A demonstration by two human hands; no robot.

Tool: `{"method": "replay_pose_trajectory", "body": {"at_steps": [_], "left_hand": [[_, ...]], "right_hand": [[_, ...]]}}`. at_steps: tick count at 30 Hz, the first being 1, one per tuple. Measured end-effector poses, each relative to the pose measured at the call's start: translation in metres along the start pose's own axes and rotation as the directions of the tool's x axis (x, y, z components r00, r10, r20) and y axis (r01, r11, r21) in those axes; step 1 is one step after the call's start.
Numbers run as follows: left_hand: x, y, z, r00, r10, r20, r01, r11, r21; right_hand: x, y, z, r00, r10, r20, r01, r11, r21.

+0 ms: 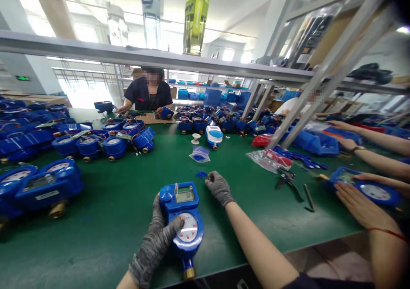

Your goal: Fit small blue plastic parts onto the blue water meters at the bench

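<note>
My left hand (156, 233), in a grey knitted glove with bare fingertips, grips a blue water meter (188, 212). Its thumb lies over the round white dial, and the fingers wrap the left side. The meter has a small digital display at the top and a brass threaded end pointing towards me. My right hand (220, 188), gloved the same way, is closed with fingertips together beside a little pile of small blue pieces (201, 175). Whatever those fingertips hold is hidden. Just beyond the pile lies a clear zip bag (199, 154) containing more blue pieces.
Many blue meters (112, 146) crowd the left and back. A white spool (195, 138) and a white-and-blue device (214, 136) stand mid-table. Pliers (288, 180) and a metal hex key (309, 198) lie right. Co-workers' hands (361, 203) handle another meter there. An overhead shelf (160, 57) crosses above.
</note>
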State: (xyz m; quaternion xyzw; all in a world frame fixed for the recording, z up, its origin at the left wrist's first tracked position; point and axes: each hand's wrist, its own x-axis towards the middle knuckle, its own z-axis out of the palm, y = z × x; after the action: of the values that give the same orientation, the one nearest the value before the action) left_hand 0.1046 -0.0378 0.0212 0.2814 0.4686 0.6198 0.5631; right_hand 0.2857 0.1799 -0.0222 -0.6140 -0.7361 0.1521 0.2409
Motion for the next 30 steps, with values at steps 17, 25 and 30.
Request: {"method": "replay_pose_trajectory", "body": {"at_steps": [17,25,30], "left_hand": [[-0.003,0.025,-0.025,0.987,0.09,-0.133,-0.084,0.995,0.056],[-0.012,0.026,-0.018,0.973,0.11,-0.203,-0.097,0.993,0.07],[-0.013,0.026,-0.019,0.975,0.127,-0.18,-0.118,0.991,0.061]], "right_hand": [[-0.03,0.015,0.003,0.954,-0.215,0.209,0.264,0.934,-0.241],[-0.061,-0.019,-0.011,0.907,-0.391,0.158,0.355,0.91,0.215],[-0.081,-0.05,-0.023,0.869,-0.473,0.148,0.411,0.854,0.319]]}}
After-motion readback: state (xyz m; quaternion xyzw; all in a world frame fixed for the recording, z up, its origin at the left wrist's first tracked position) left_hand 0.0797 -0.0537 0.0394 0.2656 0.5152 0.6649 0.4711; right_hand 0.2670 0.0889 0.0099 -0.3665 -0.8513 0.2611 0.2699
